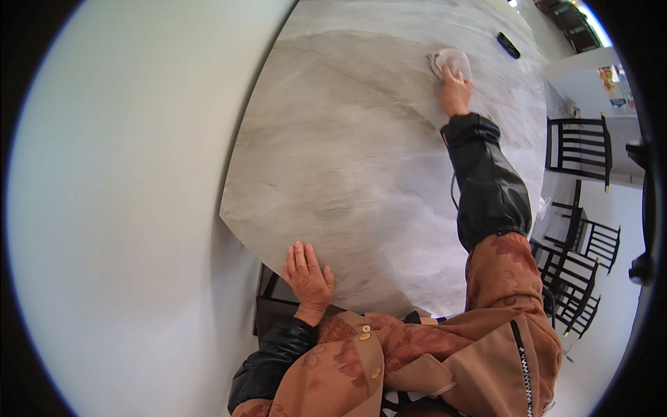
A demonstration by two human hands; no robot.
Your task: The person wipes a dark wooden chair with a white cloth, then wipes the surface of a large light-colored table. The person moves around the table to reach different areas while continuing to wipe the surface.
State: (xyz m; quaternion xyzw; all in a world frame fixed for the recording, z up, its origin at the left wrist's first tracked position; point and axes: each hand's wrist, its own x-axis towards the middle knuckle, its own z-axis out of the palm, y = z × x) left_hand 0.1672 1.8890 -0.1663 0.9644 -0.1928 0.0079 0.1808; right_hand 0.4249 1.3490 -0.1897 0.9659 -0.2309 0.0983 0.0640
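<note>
My right hand (456, 94) reaches far across a grey marbled tabletop (333, 156), its fingers pressed on a folded pale pinkish cloth (452, 60). The cloth lies against the surface, with a darker edge showing on its left side. My left hand (309, 279) rests palm down near the table's near-left edge. It holds nothing, and its thumb stands apart from the fingers. Black sleeve covers reach from both wrists over the forearms.
A small black oblong object (508, 45) lies on the table beyond the cloth. A white wall (130, 182) runs along the left side. Several black slat-back chairs (579, 146) stand on the pale floor to the right. Dark furniture (279, 307) shows under the near-left edge.
</note>
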